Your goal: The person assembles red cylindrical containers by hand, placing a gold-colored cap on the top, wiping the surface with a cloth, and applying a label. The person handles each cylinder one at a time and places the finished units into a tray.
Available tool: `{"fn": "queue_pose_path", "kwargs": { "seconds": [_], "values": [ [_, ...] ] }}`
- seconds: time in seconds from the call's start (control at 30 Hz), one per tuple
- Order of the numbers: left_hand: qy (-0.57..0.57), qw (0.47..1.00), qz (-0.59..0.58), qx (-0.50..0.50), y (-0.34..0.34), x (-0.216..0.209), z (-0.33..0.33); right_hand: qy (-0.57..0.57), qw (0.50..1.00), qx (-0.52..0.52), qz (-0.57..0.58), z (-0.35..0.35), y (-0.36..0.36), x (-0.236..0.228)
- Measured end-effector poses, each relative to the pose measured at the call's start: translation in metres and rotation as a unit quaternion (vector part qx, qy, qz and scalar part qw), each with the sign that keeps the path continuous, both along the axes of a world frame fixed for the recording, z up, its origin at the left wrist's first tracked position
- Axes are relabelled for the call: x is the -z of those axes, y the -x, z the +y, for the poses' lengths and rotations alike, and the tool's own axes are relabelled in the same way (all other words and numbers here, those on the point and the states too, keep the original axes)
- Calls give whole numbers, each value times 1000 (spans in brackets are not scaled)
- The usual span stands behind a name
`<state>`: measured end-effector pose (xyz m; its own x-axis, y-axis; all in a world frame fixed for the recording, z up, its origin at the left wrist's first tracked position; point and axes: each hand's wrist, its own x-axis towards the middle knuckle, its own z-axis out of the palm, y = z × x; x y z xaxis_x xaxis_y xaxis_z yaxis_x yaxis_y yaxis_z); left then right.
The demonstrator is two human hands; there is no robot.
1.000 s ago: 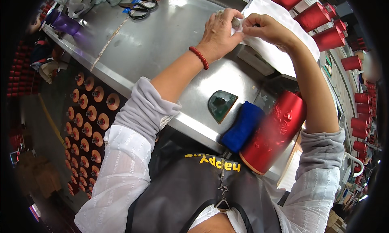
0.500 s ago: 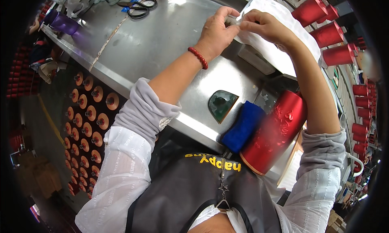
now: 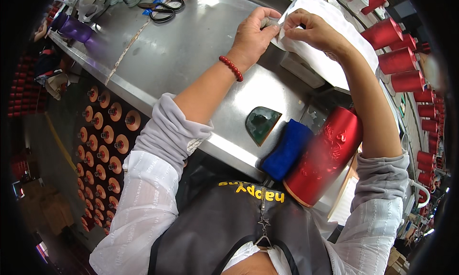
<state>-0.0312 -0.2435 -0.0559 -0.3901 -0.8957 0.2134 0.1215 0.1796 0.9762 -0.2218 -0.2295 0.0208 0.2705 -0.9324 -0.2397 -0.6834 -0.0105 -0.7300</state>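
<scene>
greyish lump (image 3: 269, 22) between left fingers (image 3: 267, 11); right fingers (image 3: 297, 34) just beside

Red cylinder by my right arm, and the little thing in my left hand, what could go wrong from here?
The red cylinder lies beside the right forearm, its near end close to the front edge of the metal table; a nudge might roll it off. The small greyish thing is pinched in the left hand, partly hidden, and could slip.
</scene>
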Motion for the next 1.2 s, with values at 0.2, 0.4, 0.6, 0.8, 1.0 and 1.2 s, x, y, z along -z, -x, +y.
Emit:
{"fn": "queue_pose_path", "kwargs": {
  "seconds": [0.2, 0.4, 0.6, 0.8, 1.0, 1.2],
  "values": [
    [142, 973, -145, -109, 0, -5, 7, 34, 999, 26, -2, 5, 11, 2],
    [402, 844, -316, -159, -5, -13, 14, -39, 992, 122, -7, 16, 37, -22],
    [454, 782, -408, -122, -12, -25, 14, -14, 963, 254, -84, 43, 96, -29],
    [498, 734, -454, -89, 7, -63, 9, 11, 891, 388, -234, 67, 154, -36],
    [574, 692, -421, 122, 91, -75, 4, 57, 889, 410, -195, 74, 145, -43],
    [450, 731, -470, 207, 106, -64, -15, 75, 952, 290, 64, 110, 137, -53]
  ]
}}
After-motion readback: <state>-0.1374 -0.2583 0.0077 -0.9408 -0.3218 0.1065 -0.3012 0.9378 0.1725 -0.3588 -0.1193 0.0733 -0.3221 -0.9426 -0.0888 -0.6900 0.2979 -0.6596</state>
